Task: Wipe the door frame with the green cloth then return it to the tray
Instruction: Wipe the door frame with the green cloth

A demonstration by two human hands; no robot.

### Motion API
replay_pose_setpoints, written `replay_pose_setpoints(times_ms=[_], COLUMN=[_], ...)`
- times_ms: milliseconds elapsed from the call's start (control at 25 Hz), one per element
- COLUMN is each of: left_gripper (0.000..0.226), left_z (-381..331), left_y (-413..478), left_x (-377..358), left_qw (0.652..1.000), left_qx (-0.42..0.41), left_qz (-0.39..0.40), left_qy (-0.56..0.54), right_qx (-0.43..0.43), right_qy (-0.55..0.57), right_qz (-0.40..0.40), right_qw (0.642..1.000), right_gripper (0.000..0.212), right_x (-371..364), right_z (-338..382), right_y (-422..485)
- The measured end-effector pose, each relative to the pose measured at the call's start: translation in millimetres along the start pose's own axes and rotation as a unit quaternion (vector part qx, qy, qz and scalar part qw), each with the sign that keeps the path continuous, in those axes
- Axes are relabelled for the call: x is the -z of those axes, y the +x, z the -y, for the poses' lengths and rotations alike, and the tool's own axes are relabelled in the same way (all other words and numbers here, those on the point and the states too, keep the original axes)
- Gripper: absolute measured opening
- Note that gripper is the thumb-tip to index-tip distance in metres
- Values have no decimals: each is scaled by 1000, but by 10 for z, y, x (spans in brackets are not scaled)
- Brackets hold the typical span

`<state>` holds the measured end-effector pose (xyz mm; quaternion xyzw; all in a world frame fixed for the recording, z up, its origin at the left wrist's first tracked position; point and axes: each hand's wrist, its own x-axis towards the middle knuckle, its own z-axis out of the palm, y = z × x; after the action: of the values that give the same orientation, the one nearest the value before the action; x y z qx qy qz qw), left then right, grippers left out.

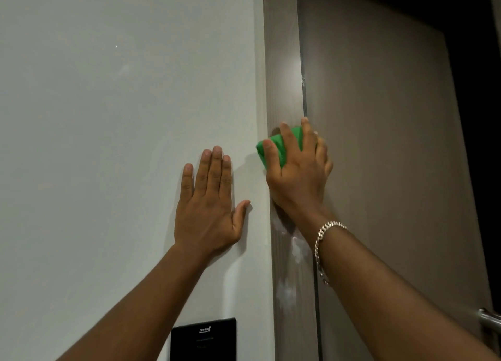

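Observation:
My right hand (pixel 298 176) presses a folded green cloth (pixel 282 146) flat against the grey-brown door frame (pixel 284 70), about halfway up the view. The cloth shows between my thumb and fingers; most of it is hidden under the palm. White smudges mark the frame below my wrist. My left hand (pixel 210 200) lies flat on the white wall (pixel 108 116) just left of the frame, fingers spread and holding nothing. The tray is not in view.
The brown door (pixel 385 144) stands right of the frame, with a metal handle (pixel 488 320) at the lower right edge. A black wall panel (pixel 203 339) sits on the wall below my left forearm. A dark gap lies at the far right.

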<state>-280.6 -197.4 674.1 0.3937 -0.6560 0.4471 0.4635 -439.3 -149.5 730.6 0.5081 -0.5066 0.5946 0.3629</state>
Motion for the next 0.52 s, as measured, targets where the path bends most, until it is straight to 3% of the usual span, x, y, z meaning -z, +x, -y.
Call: replay_pose_setpoints(times_ms=[200,280,400,440,520], left_gripper=[85,85,85,85,85], left_z=[1,5,-15,-20,-20], left_y=[-26,-42,-43,-48,-63], left_x=[-7,-7,-12,-13,-9], left_qw=[1000,1000,1000,1000,1000], left_qx=[4,6,10,11,14], left_qz=[2,1,1,2,5], left_qy=[9,8,6,6,11], right_qx=[148,122,-21,-36,25], right_qy=[-55,-29,9,2,-36], right_qz=[35,41,21,15,14], right_qw=[987,991,1000,999,999], right_gripper=[63,63,64,64,65], right_x=[61,78,12,-6,-19], right_z=[-311,-414,-136,-40,-34], right_y=[-451,-547,-351,-328,-411])
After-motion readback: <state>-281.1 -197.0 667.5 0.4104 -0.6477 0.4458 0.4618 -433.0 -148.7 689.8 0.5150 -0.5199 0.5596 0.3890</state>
